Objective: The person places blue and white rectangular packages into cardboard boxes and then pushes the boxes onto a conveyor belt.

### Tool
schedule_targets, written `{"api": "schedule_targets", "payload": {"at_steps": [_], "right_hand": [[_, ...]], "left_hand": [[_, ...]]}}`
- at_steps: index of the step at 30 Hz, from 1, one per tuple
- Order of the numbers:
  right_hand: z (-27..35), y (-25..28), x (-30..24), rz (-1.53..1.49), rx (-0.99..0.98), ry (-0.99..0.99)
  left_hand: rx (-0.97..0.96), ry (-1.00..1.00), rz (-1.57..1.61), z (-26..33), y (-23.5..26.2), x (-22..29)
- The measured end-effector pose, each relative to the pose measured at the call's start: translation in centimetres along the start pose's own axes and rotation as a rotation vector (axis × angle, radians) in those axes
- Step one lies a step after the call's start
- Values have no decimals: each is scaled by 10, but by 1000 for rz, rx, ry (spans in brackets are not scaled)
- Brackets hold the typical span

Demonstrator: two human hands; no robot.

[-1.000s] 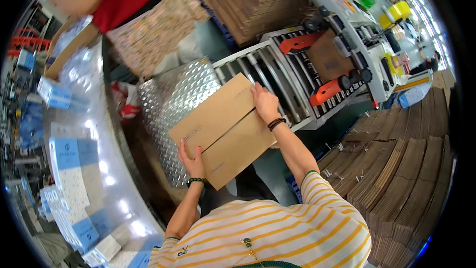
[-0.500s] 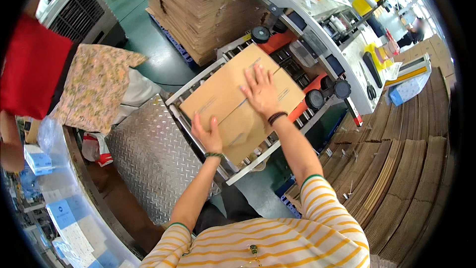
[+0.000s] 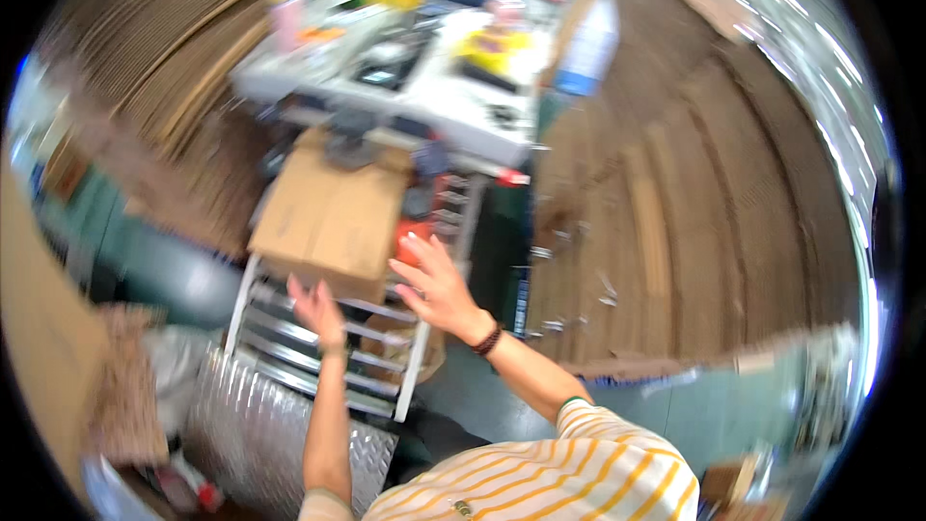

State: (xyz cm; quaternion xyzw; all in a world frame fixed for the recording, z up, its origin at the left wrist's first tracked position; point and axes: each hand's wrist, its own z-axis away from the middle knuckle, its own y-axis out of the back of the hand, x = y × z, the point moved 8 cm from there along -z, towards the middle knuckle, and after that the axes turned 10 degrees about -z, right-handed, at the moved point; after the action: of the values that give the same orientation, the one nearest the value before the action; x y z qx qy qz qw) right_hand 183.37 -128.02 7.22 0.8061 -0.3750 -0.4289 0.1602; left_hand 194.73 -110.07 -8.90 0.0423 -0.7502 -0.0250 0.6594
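A flat brown cardboard sheet [image 3: 333,217] lies on the metal rollers of a conveyor [image 3: 318,347], its far end tucked under the front of a white and grey machine [image 3: 405,77]. Both of the person's hands hang just behind the sheet's near edge and hold nothing. The left hand [image 3: 316,311] is over the rollers, fingers loosely spread and pointing toward the sheet; whether the fingertips touch the edge cannot be told through the blur. The right hand [image 3: 436,287] is open wide, palm down, fingers fanned out, beside the sheet's near right corner and above an orange part [image 3: 415,236] of the conveyor frame. A dark beaded bracelet [image 3: 487,340] sits on the right wrist, and a thin band shows on the left wrist. Below the conveyor's near end lies a ribbed metal plate [image 3: 260,425]. To the right, stacks of flat cardboard [image 3: 694,193] stand in rows, and more stacks [image 3: 154,58] fill the upper left. On top of the machine sit yellow items and a pink-capped container, too blurred to tell apart. The person's yellow and white striped shirt [image 3: 559,473] shows at the lower edge.
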Motion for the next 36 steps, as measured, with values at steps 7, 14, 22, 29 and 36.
{"api": "schedule_targets", "payload": {"at_steps": [7, 14, 22, 29, 36], "right_hand": [[61, 432, -229, 1324, 1048, 204], [161, 608, -231, 1035, 1073, -522], [143, 586, -225, 1355, 602, -420], [115, 548, -258, 1539, 242, -340], [117, 481, -381, 1252, 653, 346]], "left_hand": [[-290, 215, -855, 247, 194, -215], [-612, 194, -894, 303, 231, -273], [-211, 186, -513, 250, 268, -70], [-94, 533, -527, 331, 373, -192], [-211, 470, -561, 323, 371, -120]]}}
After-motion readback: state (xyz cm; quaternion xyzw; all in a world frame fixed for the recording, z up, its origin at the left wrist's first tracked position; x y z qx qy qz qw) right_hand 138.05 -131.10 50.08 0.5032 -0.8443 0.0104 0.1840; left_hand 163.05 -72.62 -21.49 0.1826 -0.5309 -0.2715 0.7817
